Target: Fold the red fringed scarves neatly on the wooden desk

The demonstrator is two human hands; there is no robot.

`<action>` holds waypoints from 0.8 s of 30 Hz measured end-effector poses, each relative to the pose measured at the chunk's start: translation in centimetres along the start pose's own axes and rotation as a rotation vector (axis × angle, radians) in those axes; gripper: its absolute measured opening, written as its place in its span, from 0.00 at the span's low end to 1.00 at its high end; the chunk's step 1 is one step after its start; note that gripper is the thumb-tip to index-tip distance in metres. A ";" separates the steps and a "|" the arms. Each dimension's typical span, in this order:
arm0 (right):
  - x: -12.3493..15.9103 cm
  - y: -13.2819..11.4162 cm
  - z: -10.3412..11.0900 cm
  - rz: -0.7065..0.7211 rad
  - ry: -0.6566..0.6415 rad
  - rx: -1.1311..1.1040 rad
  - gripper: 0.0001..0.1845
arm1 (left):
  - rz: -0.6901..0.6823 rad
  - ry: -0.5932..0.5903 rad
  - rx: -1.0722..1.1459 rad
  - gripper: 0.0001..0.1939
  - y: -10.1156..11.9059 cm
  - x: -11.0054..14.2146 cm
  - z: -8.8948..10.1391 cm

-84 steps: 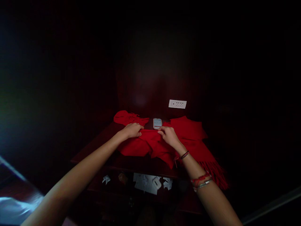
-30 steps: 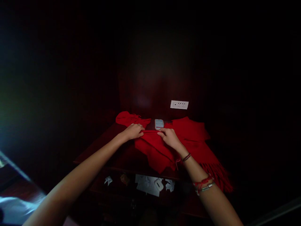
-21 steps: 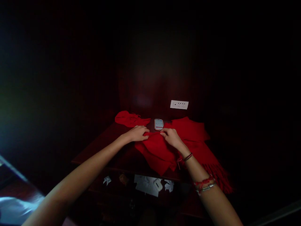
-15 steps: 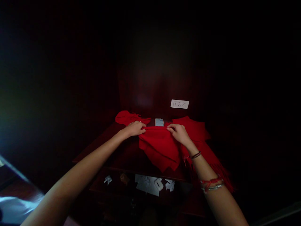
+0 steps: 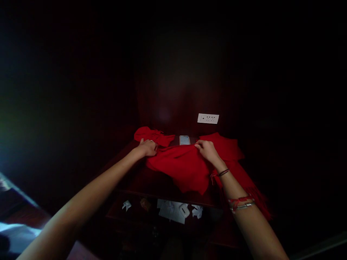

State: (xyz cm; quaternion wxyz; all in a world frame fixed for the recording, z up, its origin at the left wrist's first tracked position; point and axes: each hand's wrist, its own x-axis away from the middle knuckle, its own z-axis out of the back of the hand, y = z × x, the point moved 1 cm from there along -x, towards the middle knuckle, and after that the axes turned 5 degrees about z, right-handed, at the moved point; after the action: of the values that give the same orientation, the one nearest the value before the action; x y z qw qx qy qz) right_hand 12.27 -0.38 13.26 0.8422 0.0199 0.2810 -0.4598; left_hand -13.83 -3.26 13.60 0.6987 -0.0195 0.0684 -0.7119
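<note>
Clock centre = red cloth (image 5: 180, 166). Nearest, 6 o'clock: shelf (image 5: 135, 213) under tabletop (image 5: 146, 180), carrying paper sheet (image 5: 168, 213) with white case (image 5: 184, 210) overlapping it. Red cloth sits mid-tabletop, spread between both hands. Fringed red cloth (image 5: 245, 180) at 4. Right hand (image 5: 206, 148) at 2: grip pinched closed on cloth's far edge. Left hand (image 5: 149, 148) at 10: grip curled against cloth's far-left edge, can't tell if clamped. Beyond: phone (image 5: 184, 139) at 12, lower end hidden; red bundle (image 5: 145, 133) at 11; socket plate (image 5: 208, 118) at 1, on wall (image 5: 173, 94).
</note>
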 end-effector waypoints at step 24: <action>-0.1 -1.6 0.4 0.014 -0.037 -0.181 0.10 | -0.135 0.183 -0.045 0.14 1.6 -1.0 0.4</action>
State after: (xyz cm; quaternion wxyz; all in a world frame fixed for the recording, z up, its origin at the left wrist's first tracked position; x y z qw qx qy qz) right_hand 11.08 -1.34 14.01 0.8488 -0.0627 0.3056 -0.4269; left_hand -12.15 -2.32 13.82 0.6394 0.0253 0.1461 -0.7544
